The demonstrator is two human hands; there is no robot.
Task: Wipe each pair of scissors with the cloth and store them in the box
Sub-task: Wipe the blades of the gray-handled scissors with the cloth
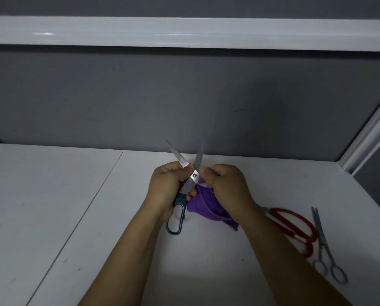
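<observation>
Left forearm [127, 261] and right forearm [284, 250] come up from the bottom of the view and meet over the middle of the white surface [74, 217], toward its far edge. The left hand [167, 186] is clenched around the blue-handled scissors [194, 174] just below the pivot, with one blue loop hanging free beneath the palm. The blades stand open in a narrow V, tips toward the far wall. The right hand [226, 186] grasps the purple cloth [203, 205], bunched in its fingers and pressed up against the pivot and the right blade.

I judge this to be the wiping step on the first pair. Two more pairs wait near the right edge of the surface: the red-handled scissors [295, 226] and, just beside them, the all-metal scissors [323, 246].

The next move probably calls for drawing the cloth along each blade from pivot to tip. Fingers should stay behind the cutting edges, and the left grip should stay firm so the blades do not snap together.

The box is nowhere in view, so where this pair will go cannot be told. The second blue loop is hidden behind the cloth and the right hand. The right blade is blurred, and the right forearm covers the red pair's blades.
</observation>
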